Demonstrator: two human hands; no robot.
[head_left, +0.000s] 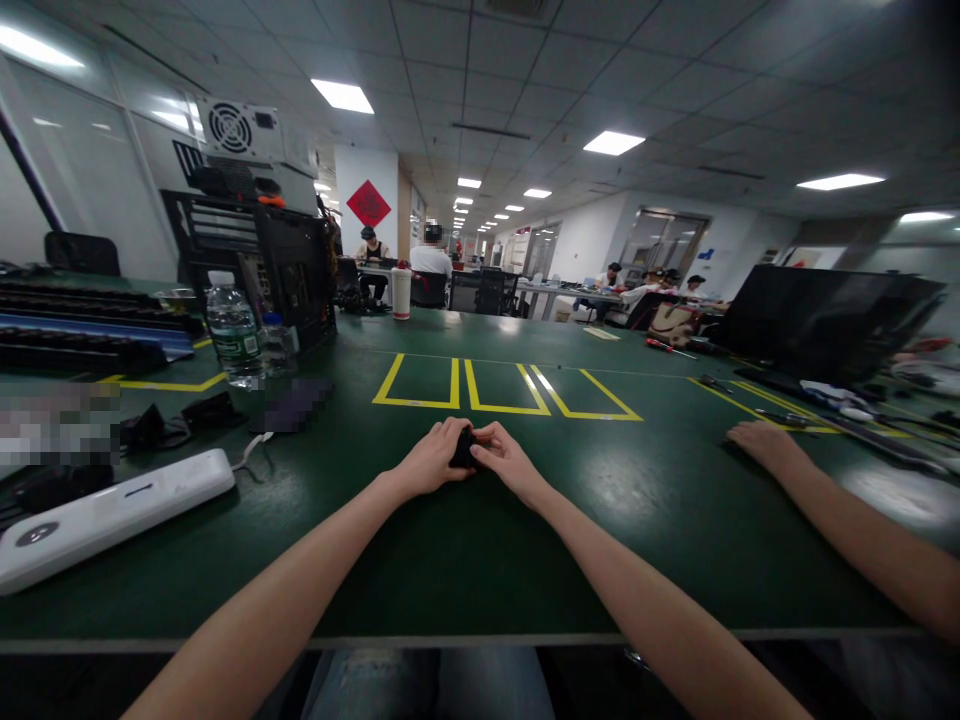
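The object (463, 449) apparently rests on the table (465, 570).

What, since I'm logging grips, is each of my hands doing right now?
Left hand: closed, holding a small black object.
Right hand: closed, holding the same object from its right side.
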